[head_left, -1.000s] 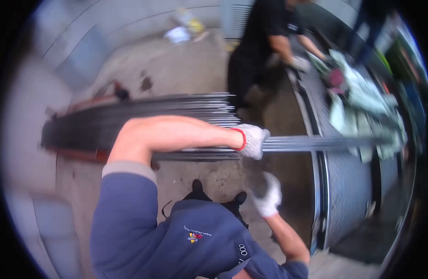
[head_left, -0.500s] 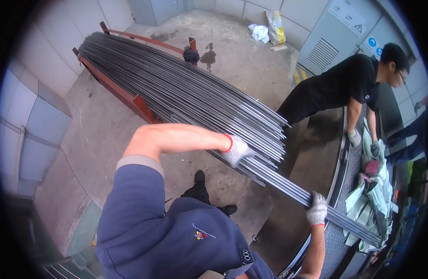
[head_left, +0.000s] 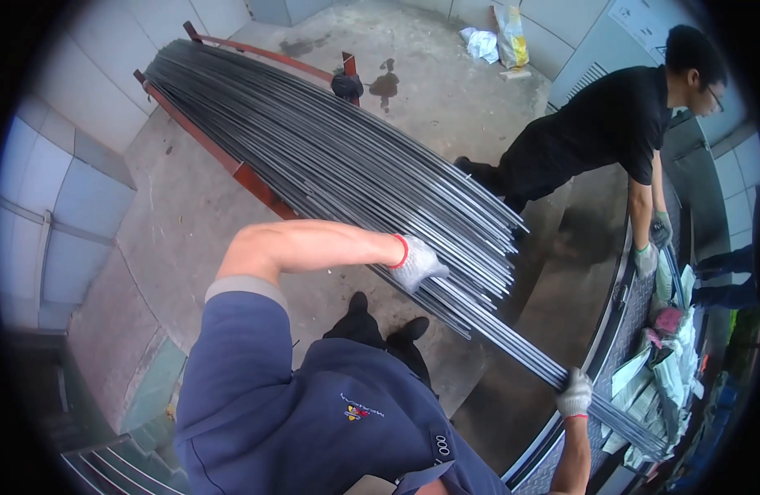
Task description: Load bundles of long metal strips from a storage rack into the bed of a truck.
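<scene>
My left hand (head_left: pixel 418 262), in a white knit glove with a red cuff, is closed round several thin grey metal rods (head_left: pixel 503 334) at the near edge of a large rod pile (head_left: pixel 314 148). Farther along the same rods, my gloved right hand (head_left: pixel 575 393) grips them from the near side. Their far ends reach over a dark ridged metal bed at the right, beside crumpled pale green-white sacking (head_left: pixel 668 371). The fingers of both hands are partly hidden by gloves and rods.
A red-brown steel rack (head_left: pixel 248 181) holds the pile. At the right a co-worker in black (head_left: pixel 594 124) leans over the bed (head_left: pixel 553 474), gloved hands low beside the sacking. Another person's dark-clad legs (head_left: pixel 726 280) show at the right rim. Bags (head_left: pixel 509 41) lie by the back wall.
My right hand has moved slightly down and to the right with the rods. My left hand keeps its hold. The co-worker has stepped and shifted their hands. The whole view has shifted a little.
</scene>
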Motion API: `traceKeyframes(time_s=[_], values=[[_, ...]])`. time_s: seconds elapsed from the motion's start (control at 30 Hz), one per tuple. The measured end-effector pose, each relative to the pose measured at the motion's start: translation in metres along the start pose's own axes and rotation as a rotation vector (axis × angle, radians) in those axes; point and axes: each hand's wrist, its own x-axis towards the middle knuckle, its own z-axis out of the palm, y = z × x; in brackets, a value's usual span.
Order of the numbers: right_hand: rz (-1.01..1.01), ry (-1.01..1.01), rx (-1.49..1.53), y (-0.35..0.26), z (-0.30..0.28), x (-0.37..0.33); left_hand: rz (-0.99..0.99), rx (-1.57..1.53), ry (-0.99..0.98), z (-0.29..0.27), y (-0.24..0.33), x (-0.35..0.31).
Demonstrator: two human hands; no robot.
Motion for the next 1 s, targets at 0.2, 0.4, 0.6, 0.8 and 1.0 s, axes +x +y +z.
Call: traceKeyframes(time_s=[0.2, 0.4, 0.6, 0.8, 1.0], values=[[0.027, -0.123, -0.059, -0.011, -0.003, 0.007, 0.024, -0.043, -0.015, -0.002, -0.012, -0.004], [0.034, -0.12, -0.019, -0.05, -0.006, 0.043, 0.028, -0.056, 0.001, -0.015, -0.063, -0.022], [0.024, -0.003, 0.004, -0.128, -0.011, 0.102, -0.215, 0.044, 0.072, -0.042, -0.13, -0.056], [-0.031, 0.046, 0.058, -0.205, -0.023, 0.161, -0.432, 0.153, 0.348, -0.041, -0.199, -0.083], [-0.05, -0.06, 0.019, -0.251, -0.025, 0.204, -0.656, 0.145, 1.259, -0.002, -0.161, -0.107]])
